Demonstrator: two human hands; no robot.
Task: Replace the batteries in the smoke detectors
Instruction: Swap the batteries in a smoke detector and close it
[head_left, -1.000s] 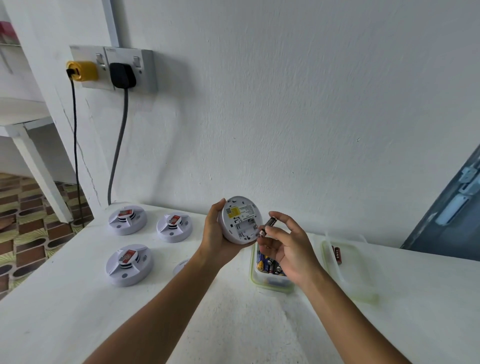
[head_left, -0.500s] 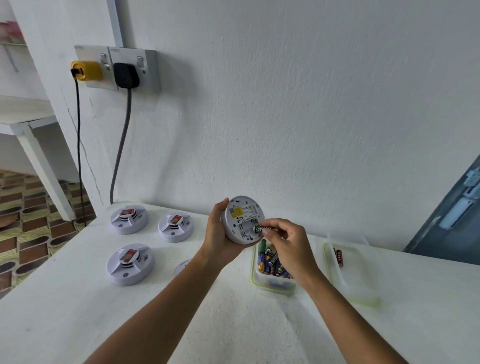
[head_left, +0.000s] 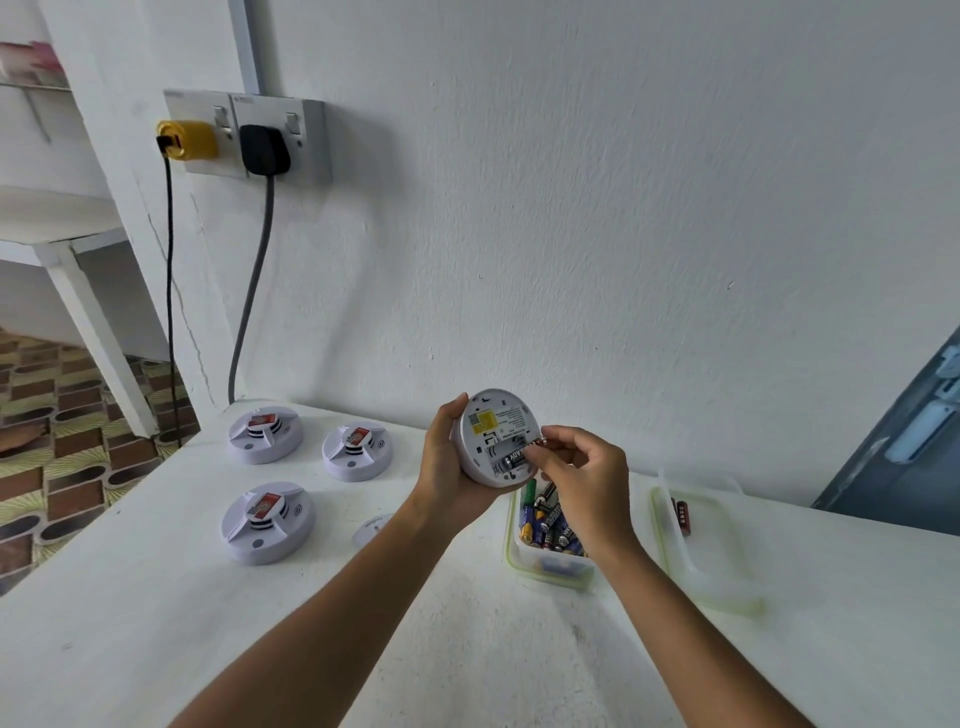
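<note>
My left hand (head_left: 445, 460) grips a round white smoke detector (head_left: 493, 423) with its back side and yellow label facing me, raised above the table. My right hand (head_left: 582, 475) pinches a black battery (head_left: 519, 453) that lies in the detector's open battery bay, fingertips on its right end. Below my hands stands a clear box (head_left: 545, 564) with a green rim, filled with several batteries. Three more white smoke detectors rest face up on the left of the white table (head_left: 156, 597): far left (head_left: 265, 434), beside it (head_left: 357, 451), and a nearer one (head_left: 266, 521).
A round white cover (head_left: 371, 529) lies on the table, partly hidden by my left forearm. A clear lid (head_left: 701, 545) with red batteries (head_left: 681, 514) on it sits to the right. A wall socket with a yellow plug (head_left: 188, 139) and a black plug (head_left: 265, 149) hangs above left, cables dropping behind the table.
My right hand has brought the battery from beside the detector's edge into its bay and now presses on it. The left hand has kept the detector nearly still.
</note>
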